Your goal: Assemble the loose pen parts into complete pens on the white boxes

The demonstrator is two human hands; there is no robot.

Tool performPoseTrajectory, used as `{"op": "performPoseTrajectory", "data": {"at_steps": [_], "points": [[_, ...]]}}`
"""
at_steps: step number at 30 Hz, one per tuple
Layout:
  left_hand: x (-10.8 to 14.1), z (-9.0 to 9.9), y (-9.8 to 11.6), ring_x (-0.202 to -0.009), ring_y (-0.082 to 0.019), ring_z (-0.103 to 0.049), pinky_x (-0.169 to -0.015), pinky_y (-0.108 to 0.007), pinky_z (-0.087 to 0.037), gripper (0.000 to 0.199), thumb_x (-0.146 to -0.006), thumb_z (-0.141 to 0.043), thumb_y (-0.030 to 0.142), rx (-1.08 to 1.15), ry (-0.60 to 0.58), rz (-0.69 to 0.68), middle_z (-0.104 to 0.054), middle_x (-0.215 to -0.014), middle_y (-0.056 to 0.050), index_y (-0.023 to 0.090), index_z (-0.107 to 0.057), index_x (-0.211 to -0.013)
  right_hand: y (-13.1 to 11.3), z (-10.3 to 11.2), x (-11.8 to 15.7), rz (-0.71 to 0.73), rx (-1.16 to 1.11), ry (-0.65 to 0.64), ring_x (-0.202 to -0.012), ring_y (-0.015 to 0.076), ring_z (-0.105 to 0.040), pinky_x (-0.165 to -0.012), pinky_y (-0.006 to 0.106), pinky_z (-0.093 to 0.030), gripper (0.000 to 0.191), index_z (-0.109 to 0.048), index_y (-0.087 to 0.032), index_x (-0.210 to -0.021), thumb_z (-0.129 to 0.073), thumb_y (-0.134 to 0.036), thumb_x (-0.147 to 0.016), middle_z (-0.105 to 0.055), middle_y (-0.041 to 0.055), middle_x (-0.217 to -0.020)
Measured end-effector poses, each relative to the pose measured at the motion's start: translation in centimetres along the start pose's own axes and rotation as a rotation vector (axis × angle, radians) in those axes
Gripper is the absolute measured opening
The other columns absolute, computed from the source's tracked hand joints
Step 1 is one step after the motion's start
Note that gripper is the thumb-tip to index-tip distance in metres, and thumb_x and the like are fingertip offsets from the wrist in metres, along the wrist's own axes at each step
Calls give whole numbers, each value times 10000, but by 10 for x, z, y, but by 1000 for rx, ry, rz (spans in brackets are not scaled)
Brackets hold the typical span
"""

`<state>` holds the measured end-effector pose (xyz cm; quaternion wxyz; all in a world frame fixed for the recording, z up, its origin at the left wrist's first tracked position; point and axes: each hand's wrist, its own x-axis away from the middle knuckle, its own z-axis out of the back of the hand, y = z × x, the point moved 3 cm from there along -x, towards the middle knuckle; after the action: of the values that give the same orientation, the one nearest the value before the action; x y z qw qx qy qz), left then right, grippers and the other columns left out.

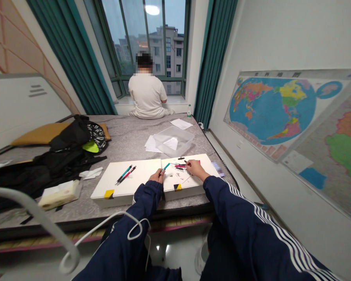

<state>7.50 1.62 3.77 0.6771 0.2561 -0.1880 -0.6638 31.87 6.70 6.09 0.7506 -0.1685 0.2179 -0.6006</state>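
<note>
My left hand (pixel 156 176) is closed around a blue pen barrel (pixel 165 166), which points up and to the right above the seam between two white boxes. My right hand (pixel 194 168) pinches at the scattered pen parts on the right-hand white box (pixel 203 186); a small dark piece shows at its fingertips, too small to name. Black and red pen parts (pixel 179 167) and tiny bits lie between my hands. On the left-hand white box (pixel 143 187) several pens (pixel 125 175), blue and red with black, lie side by side.
Behind the boxes stand a clear plastic bin (pixel 175 141) and paper sheets (pixel 181 124). A tissue pack (pixel 60 194) and black bag (pixel 23 171) lie left. A white curved arm (pixel 38 214) and cable cross the lower left. A person (pixel 148 93) sits by the window, facing away.
</note>
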Motion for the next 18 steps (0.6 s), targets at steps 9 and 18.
{"op": "performPoseTrajectory", "data": {"at_steps": [9, 18], "points": [[-2, -2, -4, -694, -187, -594, -611, -239, -415, 423, -935, -323, 448, -8, -16, -48, -654, -746, -46, 223, -590, -1174, -50, 8, -1, 243, -255, 86, -871, 176, -634, -794, 260, -453, 172, -739, -169, -928, -610, -162, -814, -714, 69, -943], [-4, -6, -6, -701, -194, -603, -633, -247, -418, 437, -927, -312, 466, -22, -27, -69, -647, -733, -40, 230, -599, -1158, -80, 6, 1, 287, -305, 123, -783, 155, -637, -753, 247, -460, 129, -729, -160, -855, -637, -120, -773, -714, 52, -852]]}}
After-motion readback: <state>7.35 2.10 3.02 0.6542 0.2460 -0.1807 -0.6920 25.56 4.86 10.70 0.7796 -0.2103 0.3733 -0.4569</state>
